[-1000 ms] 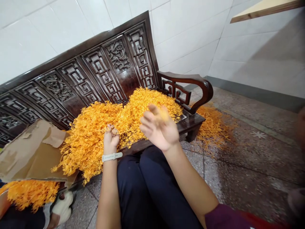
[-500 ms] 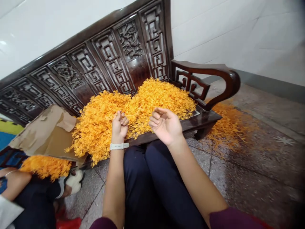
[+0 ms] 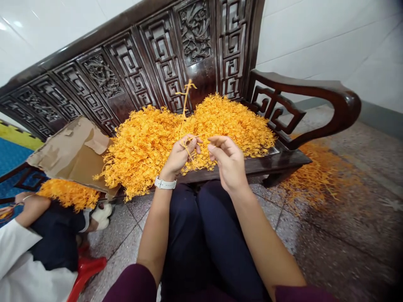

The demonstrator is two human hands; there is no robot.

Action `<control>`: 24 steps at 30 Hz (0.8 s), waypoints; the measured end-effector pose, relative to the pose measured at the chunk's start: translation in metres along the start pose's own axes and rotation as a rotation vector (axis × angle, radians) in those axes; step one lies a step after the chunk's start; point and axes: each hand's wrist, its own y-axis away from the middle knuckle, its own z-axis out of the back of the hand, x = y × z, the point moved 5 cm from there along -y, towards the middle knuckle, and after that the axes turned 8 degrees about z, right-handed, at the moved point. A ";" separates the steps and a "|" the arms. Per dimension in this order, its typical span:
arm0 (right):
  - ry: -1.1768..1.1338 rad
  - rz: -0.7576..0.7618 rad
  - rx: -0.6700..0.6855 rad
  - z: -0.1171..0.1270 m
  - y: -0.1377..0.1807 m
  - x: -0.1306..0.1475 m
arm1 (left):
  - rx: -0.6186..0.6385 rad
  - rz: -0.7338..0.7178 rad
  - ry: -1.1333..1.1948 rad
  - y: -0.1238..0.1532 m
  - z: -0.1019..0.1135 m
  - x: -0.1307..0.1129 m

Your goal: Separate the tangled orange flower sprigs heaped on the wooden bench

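Observation:
A big heap of orange plastic sprigs [image 3: 157,138] covers the seat of a dark carved wooden bench [image 3: 141,71]. My left hand [image 3: 181,153], with a white watch on its wrist, is closed on one thin orange sprig [image 3: 186,98] that stands upright above the heap. My right hand [image 3: 228,161] is just to its right, fingers curled and pinched near the sprig's lower end. Both hands hover above my dark-trousered knees [image 3: 201,235], in front of the bench's front edge.
A torn cardboard sheet [image 3: 72,155] lies on the bench's left part. More orange sprigs [image 3: 315,176] are scattered on the speckled floor under the armrest [image 3: 315,96]. At the lower left another person [image 3: 37,243] sits with orange sprigs [image 3: 67,193] on a red stool [image 3: 86,270].
My right hand has come down from a raised open pose and closed in beside the left. My left hand has lifted a sprig upright. The view has swung left and nearer the bench.

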 end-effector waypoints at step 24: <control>-0.034 0.084 -0.063 0.022 -0.008 0.004 | -0.023 -0.037 -0.381 -0.005 -0.003 0.003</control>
